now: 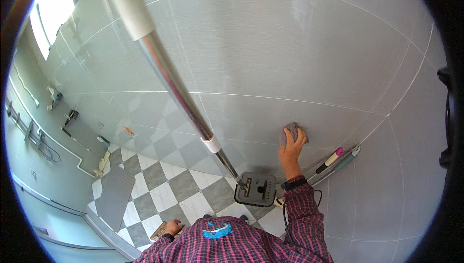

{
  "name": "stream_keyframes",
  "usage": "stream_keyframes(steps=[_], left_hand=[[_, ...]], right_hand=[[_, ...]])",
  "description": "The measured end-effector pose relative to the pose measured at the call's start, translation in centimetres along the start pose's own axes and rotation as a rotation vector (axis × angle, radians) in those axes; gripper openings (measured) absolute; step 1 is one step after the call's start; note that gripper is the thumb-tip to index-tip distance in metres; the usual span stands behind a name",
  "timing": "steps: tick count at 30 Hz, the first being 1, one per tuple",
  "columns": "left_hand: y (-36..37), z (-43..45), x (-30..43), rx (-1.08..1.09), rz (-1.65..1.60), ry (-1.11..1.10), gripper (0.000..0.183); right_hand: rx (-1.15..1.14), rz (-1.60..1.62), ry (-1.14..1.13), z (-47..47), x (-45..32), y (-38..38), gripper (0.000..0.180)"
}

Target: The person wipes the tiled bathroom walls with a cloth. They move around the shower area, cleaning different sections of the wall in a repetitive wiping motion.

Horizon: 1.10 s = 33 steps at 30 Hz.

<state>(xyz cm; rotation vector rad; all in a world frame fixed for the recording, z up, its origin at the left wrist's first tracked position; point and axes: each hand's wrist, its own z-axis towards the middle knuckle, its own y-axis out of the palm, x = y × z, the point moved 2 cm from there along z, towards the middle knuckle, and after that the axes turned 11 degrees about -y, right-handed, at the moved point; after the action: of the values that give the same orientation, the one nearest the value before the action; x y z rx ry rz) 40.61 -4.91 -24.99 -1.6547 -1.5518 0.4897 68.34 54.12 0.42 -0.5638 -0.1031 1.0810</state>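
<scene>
My right hand (291, 150) presses a folded grey cloth (289, 136) against the grey tiled wall (246, 118). Low at the left, my left hand (174, 227) is by a brown slatted or bristled object (158, 231) near the floor; whether the fingers grip it is unclear. A metal pole (181, 100) with white collars slants down across the view, ending at a dark grey flat mop head (256, 189) to the left of my right forearm. Neither hand touches the pole.
Long-handled tools, one with a pink-tipped handle (330, 159) and one grey-green (346, 160), lean in the right corner. A grey mat (115, 194) lies on the checkered floor (185, 190). An orange hook (129, 132) is on the wall. Pipes and hanging items line the far left wall.
</scene>
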Motion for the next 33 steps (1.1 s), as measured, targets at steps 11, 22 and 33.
stream_keyframes(steps=[11,22,33], left_hand=[[0.2,5.5,-0.9,0.107,-0.126,0.119,0.052],[0.5,1.6,-14.6,0.046,-0.168,-0.146,0.046],[0.3,2.7,-23.3,-0.047,-0.191,-0.248,0.053]], right_hand=[[0.348,-0.102,-0.324,24.1,-9.0,-4.3,0.055],[-0.271,-0.145,-0.014,-2.2,-3.5,3.1,0.044],[-0.998,0.477,0.149,-20.0,-24.0,2.9,0.042]])
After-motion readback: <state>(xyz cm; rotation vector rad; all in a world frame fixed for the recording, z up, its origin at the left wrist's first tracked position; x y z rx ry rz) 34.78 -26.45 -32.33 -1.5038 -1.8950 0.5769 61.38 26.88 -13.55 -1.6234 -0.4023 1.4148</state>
